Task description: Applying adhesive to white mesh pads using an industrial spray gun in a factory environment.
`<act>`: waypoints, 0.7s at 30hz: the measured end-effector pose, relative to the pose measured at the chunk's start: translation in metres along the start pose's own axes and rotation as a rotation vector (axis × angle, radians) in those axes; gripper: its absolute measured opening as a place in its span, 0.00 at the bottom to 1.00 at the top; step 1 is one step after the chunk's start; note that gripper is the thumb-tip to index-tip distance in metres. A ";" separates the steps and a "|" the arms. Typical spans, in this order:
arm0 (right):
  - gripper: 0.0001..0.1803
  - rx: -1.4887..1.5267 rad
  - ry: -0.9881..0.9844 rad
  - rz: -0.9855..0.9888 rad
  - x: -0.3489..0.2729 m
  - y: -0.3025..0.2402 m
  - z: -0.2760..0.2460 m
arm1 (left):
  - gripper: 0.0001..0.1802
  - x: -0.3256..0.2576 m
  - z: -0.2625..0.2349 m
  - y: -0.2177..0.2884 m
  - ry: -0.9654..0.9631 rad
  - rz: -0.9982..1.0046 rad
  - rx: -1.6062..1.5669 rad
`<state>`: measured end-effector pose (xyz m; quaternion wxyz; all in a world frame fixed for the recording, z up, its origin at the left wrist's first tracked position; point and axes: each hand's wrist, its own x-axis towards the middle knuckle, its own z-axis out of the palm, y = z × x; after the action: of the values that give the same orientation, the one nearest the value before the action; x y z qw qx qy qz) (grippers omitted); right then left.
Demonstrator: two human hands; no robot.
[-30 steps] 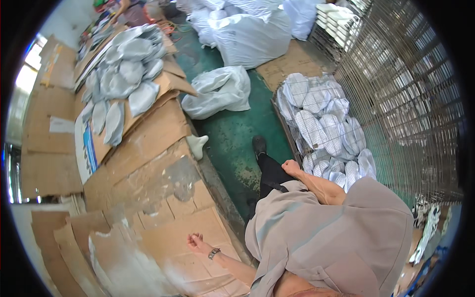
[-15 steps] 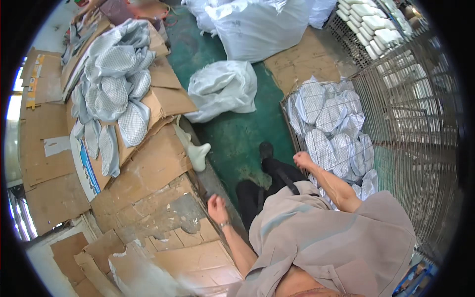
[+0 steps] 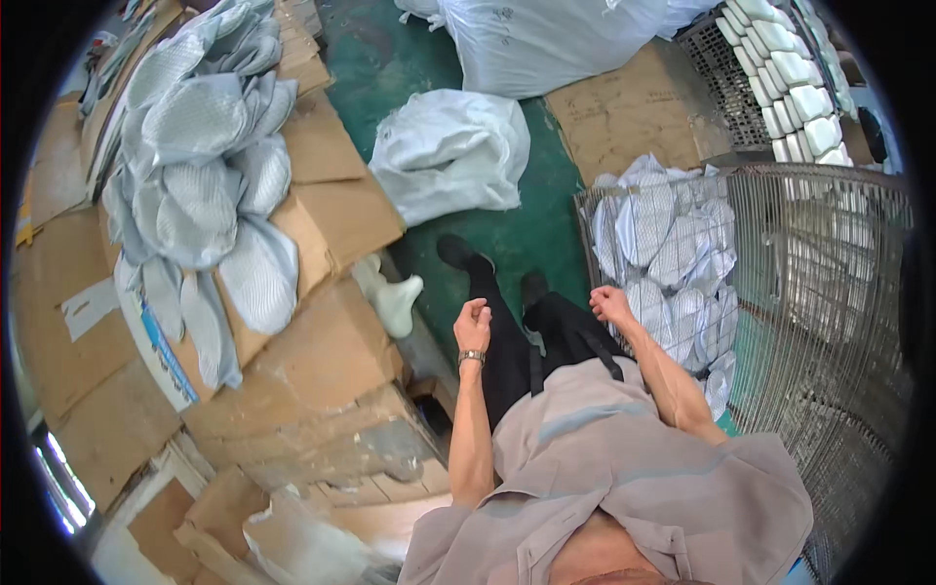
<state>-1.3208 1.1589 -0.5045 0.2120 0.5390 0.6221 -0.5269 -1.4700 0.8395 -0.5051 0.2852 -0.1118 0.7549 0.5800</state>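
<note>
While both hands hang loosely curled and hold nothing, the left hand (image 3: 472,325) sits in front of the person's waist, a metal watch (image 3: 471,357) on its wrist, and its nearest object is the pale foot-shaped form (image 3: 394,297) that protrudes from between the cardboard boxes (image 3: 322,361) on the person's left. A second ago this hand lay low and far out over the flattened cardboard near the lower edge of the view; half a second ago it was rising along the box edge; it now stands drawn in beside the dark trousers, fingers (image 3: 480,312) folded together, clear of the form and of the cardboard.

The right hand (image 3: 610,304) has moved far less. It remains at the near corner of the wire cage (image 3: 780,322), fingers closed into a loose fist, just beside the grey-white mesh pieces (image 3: 673,263) piled inside, though contact with them cannot be confirmed.

Judged from this, a reach to the left-hand side has been withdrawn with nothing carried, and the right-hand supply is untouched.

Further out, a second heap of the same mesh pieces (image 3: 205,185) lies across the opened boxes at upper left. A half-empty white sack (image 3: 450,154) rests on the green floor (image 3: 517,234) ahead of the shoes, and a fuller sack (image 3: 546,39) stands beyond it
</note>
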 end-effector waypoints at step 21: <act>0.14 -0.871 -0.169 -1.061 0.501 -0.245 0.295 | 0.33 0.537 0.112 -0.131 0.000 0.358 0.941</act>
<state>-1.7942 1.1553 -0.9213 0.1706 -0.0153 0.9378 -0.3020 -1.8068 0.9922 -0.9311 0.2007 0.1600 0.9420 0.2164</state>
